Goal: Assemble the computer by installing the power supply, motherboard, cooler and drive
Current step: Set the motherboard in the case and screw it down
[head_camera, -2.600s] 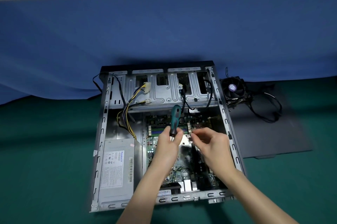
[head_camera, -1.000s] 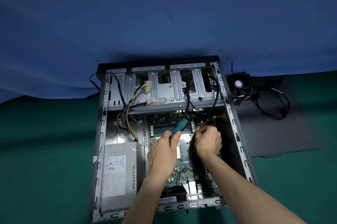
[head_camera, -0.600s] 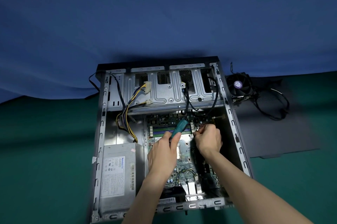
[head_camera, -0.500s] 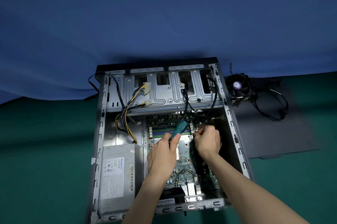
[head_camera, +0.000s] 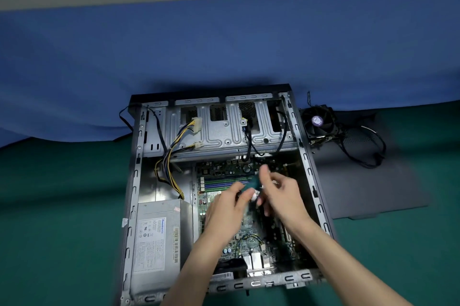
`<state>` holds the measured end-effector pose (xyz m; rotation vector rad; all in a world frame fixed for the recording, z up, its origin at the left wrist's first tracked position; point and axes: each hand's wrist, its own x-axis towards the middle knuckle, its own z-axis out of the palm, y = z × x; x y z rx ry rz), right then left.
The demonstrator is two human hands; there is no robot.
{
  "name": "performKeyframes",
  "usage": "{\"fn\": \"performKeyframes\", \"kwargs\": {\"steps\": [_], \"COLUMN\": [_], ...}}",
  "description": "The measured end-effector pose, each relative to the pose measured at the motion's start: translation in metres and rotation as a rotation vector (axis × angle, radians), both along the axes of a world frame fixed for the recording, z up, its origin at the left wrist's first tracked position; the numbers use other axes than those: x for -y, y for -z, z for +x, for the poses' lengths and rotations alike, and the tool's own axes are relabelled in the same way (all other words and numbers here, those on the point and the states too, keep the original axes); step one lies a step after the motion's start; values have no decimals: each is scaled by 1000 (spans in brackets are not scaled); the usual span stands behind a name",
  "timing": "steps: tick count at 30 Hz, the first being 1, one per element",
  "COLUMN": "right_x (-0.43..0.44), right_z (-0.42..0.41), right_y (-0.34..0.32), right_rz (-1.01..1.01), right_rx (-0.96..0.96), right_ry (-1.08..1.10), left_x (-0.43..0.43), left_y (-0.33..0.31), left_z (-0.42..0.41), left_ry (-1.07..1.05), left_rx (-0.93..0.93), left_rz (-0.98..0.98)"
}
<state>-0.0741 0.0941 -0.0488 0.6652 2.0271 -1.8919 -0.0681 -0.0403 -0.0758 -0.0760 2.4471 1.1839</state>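
The open computer case (head_camera: 135, 181) lies flat on the green cloth. The grey power supply (head_camera: 156, 236) sits in its near-left corner and the green motherboard (head_camera: 249, 243) lies on the case floor. Above the board, my left hand (head_camera: 224, 211) grips the lower part of a teal-handled screwdriver (head_camera: 251, 185). My right hand (head_camera: 281, 191) meets it from the right, its fingers curled around the upper end of the handle. Both hands are blurred. The cooler fan (head_camera: 317, 122) lies outside the case at the far right.
The dark side panel (head_camera: 368, 188) lies right of the case, with black cables looped on its far end. Yellow and black supply cables (head_camera: 171, 156) hang along the case's left side. The metal drive cage (head_camera: 224, 136) spans the far end. A blue cloth rises behind.
My right hand has left the spot on the board's far-right area and come to the screwdriver handle. The left hand has lifted slightly with the screwdriver.
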Motion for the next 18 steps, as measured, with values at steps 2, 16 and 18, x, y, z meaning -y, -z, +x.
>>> {"fn": "performKeyframes", "kwargs": {"steps": [2,16,18], "right_x": [-3,-14,-16], "right_z": [2,47,45], "right_y": [-14,-19,-15], "right_rz": [-39,902,951], "right_rx": [-57,-667,-656], "right_ry": [-87,64,17], "left_x": [-10,-30,-34], "left_y": [-1,7,9], "left_z": [0,-4,-2], "left_ry": [29,203,258], "left_rx": [34,59,47], "left_rz": [152,-253,-276]}}
